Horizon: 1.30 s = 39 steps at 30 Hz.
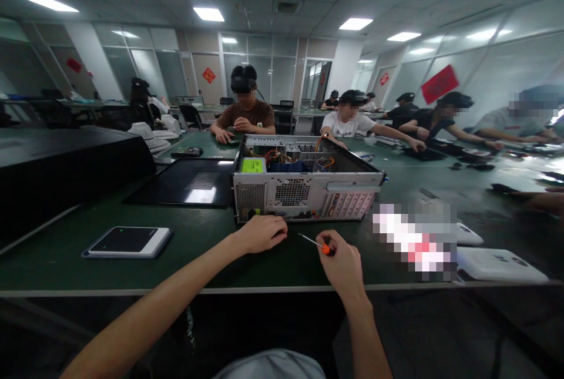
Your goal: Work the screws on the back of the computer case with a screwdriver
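A computer case (304,197) lies on its side in front of me, its top open and its rear panel facing me. Wires and a power supply with a yellow-green label (253,165) show inside. My left hand (263,233) rests close to the lower edge of the rear panel, fingers curled and pressed together; whatever they may hold is hidden. In my right hand (346,258) is a screwdriver (326,248) with an orange and black handle. Its thin shaft points left toward my left hand, and the tip is apart from the case.
A black side panel (189,182) lies left of the case. Nearer me is a white-edged device with a dark top (127,241). A large black box (66,173) fills the far left. White devices (500,264) lie at right. Several people (249,111) sit around the table.
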### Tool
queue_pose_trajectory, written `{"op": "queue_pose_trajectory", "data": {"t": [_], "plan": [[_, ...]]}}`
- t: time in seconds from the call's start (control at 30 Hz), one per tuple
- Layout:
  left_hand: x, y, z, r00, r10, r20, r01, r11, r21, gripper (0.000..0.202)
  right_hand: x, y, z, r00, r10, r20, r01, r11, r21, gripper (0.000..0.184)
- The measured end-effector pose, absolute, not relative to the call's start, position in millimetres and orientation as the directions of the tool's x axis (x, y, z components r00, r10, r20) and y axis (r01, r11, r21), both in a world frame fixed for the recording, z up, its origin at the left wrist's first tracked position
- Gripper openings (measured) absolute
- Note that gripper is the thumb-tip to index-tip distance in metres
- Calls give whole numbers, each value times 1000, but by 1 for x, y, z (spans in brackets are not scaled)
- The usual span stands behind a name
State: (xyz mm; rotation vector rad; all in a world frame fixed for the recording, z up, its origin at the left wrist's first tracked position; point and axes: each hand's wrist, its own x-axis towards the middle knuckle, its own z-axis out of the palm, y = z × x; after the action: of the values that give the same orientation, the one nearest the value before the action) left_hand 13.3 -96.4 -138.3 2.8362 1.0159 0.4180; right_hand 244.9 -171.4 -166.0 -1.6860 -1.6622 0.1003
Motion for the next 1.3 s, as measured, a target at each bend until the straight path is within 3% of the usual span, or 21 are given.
{"op": "queue_pose_trajectory", "data": {"t": [0.2,0.33,0.67,0.97,1.3], "plan": [[12,-98,-149,588,769,251,415,-553,723,15,244,-171,-164,168,900,401,843,80,-532,18],[15,-96,-156,538,803,256,200,-417,887,23,240,-172,-162,174,908,381,860,48,-508,12],[11,-89,-156,490,823,288,-49,-304,952,53,238,-173,-161,185,914,361,887,3,-462,10],[8,-92,-148,532,814,232,-67,-233,970,58,238,-173,-159,192,920,342,892,-18,-452,12],[11,-95,-146,514,832,209,-46,-216,975,50,237,-173,-157,187,922,340,893,-16,-449,11]]}}
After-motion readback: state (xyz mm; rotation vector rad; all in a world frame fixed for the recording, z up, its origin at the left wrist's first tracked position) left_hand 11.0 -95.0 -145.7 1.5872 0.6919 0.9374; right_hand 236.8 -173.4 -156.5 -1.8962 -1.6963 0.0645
